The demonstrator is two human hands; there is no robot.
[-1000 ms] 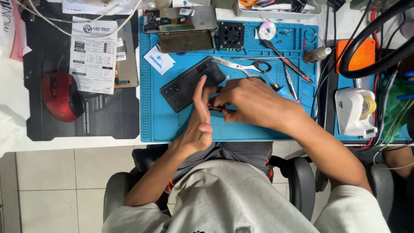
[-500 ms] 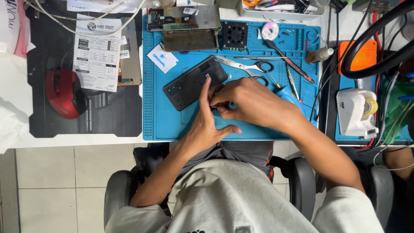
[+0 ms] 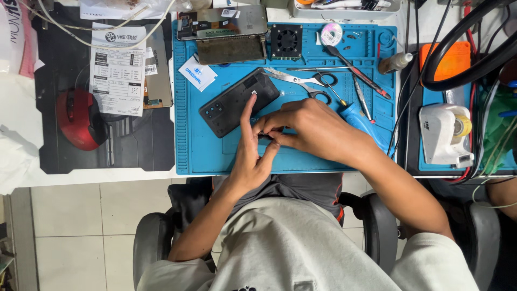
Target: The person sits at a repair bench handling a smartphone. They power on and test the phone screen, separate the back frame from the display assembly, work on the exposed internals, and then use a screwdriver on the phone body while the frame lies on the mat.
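Observation:
A black phone [image 3: 231,103] lies face down and tilted on the blue work mat [image 3: 212,151]. My left hand [image 3: 249,156] rests on the mat just below it, index finger stretched up onto the phone's lower edge. My right hand [image 3: 309,132] comes in from the right, and its fingertips pinch a small dark part against my left thumb. The part itself is too small to identify.
Scissors [image 3: 307,83], a screwdriver [image 3: 358,73] and a blue-handled tool [image 3: 366,121] lie on the mat to the right. A small fan [image 3: 286,41] and an opened device [image 3: 223,32] sit at the mat's back. A red mouse [image 3: 75,118] is at left, a tape dispenser [image 3: 444,134] at right.
The view has shifted slightly. My left thumb has curled in toward my right fingertips, and both hands stay together below the phone.

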